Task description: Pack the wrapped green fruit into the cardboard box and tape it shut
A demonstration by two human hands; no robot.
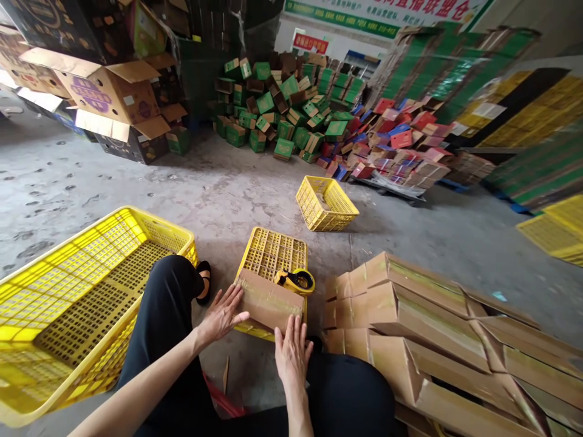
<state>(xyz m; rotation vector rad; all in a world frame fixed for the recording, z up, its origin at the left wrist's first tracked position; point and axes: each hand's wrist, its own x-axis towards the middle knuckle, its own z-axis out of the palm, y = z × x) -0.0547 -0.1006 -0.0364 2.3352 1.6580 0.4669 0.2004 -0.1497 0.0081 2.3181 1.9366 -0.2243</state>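
Observation:
A small brown cardboard box lies on an upturned yellow crate in front of my knees. My left hand rests flat against the box's left end, fingers spread. My right hand presses flat on its near edge, fingers stretched out. A yellow tape dispenser sits on the crate just behind the box, touching neither hand.
A large yellow crate stands at my left. Flattened brown cartons are stacked at my right. A smaller yellow basket sits on the concrete floor ahead. Heaps of green boxes and red boxes fill the back.

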